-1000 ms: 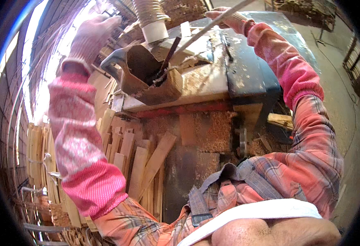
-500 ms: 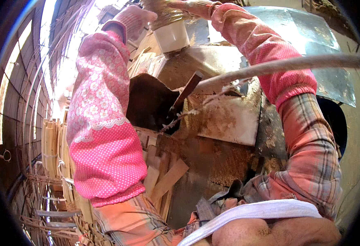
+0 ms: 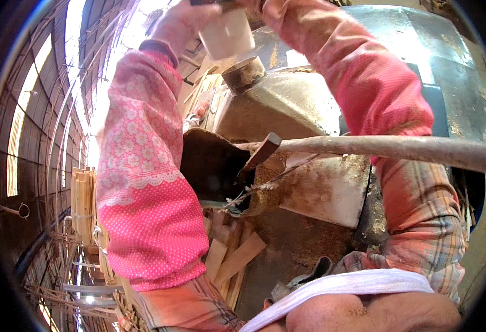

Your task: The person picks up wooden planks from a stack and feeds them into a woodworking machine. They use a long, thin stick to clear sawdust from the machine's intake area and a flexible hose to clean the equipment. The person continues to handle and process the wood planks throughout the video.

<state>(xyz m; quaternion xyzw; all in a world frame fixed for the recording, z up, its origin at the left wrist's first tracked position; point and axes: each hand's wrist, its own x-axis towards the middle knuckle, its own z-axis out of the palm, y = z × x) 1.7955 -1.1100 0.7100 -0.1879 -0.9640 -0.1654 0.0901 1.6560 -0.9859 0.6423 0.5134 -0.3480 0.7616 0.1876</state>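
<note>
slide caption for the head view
Gloved left hand at a pale duct collar, clear of the round outlet of the dusty hood.

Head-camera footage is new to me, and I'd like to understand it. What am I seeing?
You look down from a fisheye camera on a person's head, so straight edges bend. There is no robot: the two arms in pink sleeves are the person's own. The gloved left hand is at a white collar and seems to hold it, though blur hides the grip; the right hand cannot be made out. Below the collar, apart from it, is the round stub of a dusty hood. Brown dust lies on a pale panel, and a pole passes in front of the right sleeve.
</note>
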